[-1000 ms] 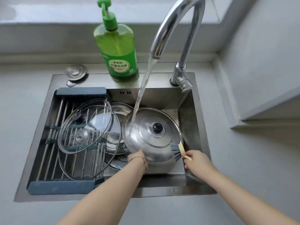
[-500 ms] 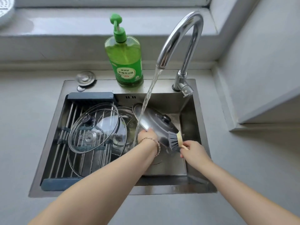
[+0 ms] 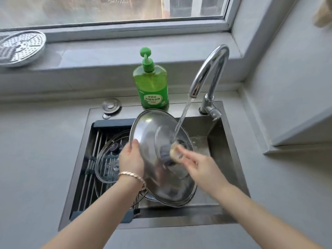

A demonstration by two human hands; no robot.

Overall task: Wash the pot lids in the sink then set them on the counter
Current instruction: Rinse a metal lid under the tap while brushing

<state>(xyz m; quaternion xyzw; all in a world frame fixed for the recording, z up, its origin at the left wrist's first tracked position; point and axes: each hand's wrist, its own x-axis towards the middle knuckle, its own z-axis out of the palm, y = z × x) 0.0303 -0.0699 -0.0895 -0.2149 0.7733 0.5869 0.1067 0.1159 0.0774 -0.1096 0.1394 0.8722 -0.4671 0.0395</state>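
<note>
A: What have the hands got?

B: The left hand [image 3: 132, 160] curls its thumb and fingers over the rim of the steel pot lid [image 3: 150, 133] at the lid's 9 o'clock edge, holding it tilted over the sink [image 3: 224, 150]. The right hand [image 3: 201, 166], which is blurred, grips a dish brush [image 3: 172, 152] against the lid's middle.

A: And the water?

B: The stream [image 3: 183, 117] from the faucet [image 3: 210, 69] at 1 o'clock lands just beside the brush.

A: Further out?

B: Glass lids [image 3: 107, 166] lie on the drying rack [image 3: 83, 187] at 9 o'clock, and a green soap bottle [image 3: 152, 87] stands at 12.
</note>
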